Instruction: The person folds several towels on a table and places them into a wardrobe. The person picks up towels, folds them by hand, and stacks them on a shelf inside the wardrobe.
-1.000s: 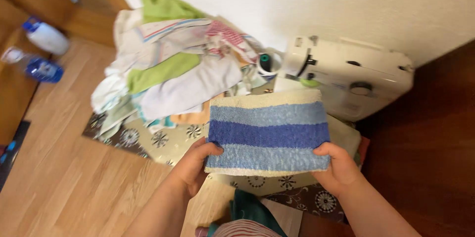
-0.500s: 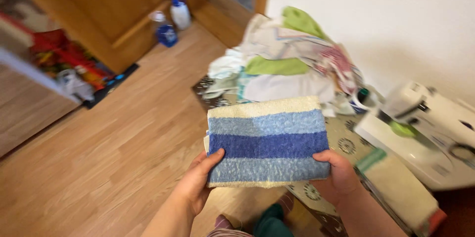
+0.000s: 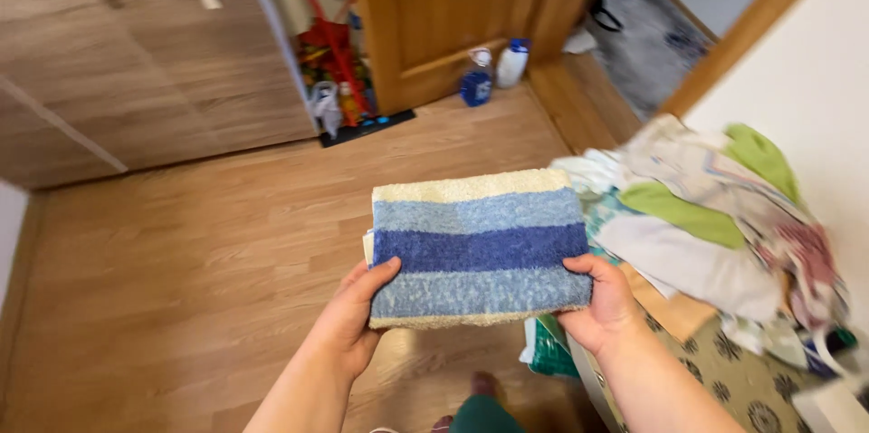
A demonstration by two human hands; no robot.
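A folded terry towel (image 3: 478, 247) with cream, light blue and dark blue stripes is held flat in front of me, above the wooden floor. My left hand (image 3: 355, 315) grips its lower left corner, thumb on top. At the lower right corner, my right hand (image 3: 604, 303) holds the towel the same way. Both forearms reach up from the bottom of the view.
A heap of mixed cloths (image 3: 715, 225) in white, green and pink lies at the right on a patterned tablecloth (image 3: 724, 379). Two spray bottles (image 3: 493, 71) stand by a wooden door (image 3: 453, 8). A cupboard nook with cleaning items (image 3: 326, 71) is at the back.
The view has swung left: the sewing machine has left the frame, and the cloth heap has slid to the right edge. The door and floor fill the scene. Both hands keep hold of the towel.
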